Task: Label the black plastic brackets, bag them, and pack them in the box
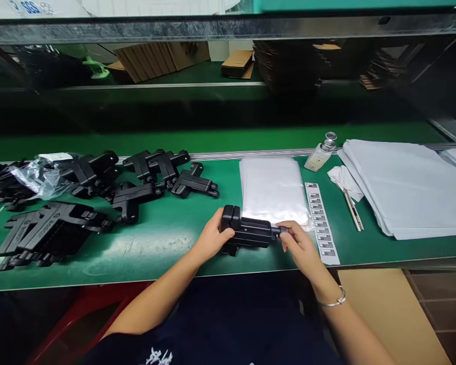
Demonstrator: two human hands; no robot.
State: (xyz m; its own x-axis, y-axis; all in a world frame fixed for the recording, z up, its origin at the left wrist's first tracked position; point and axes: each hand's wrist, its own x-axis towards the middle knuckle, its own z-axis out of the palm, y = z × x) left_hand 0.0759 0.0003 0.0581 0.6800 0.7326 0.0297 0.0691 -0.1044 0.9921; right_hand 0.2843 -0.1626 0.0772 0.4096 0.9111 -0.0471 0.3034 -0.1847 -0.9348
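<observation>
My left hand (pixel 214 237) is closed round the thick end of a black plastic device (pixel 254 232), held level just above the front part of the bench. At its narrow right end, the fingers of my right hand (pixel 299 248) pinch the small dark tip. Behind it lies a stack of clear plastic bags (pixel 271 185). Similar black gun-shaped devices (pixel 195 183) are scattered on the left, and more black pieces (pixel 57 228) are piled nearer the front edge. What the device is for cannot be made out.
Right of the bags are a label strip (pixel 321 223), a small bottle with a metal top (pixel 321 152), a pen (pixel 352 209) and a stack of white sheets (pixel 414 187). A crumpled plastic bag (pixel 41 175) lies far left. A metal shelf rail (pixel 228 28) crosses above.
</observation>
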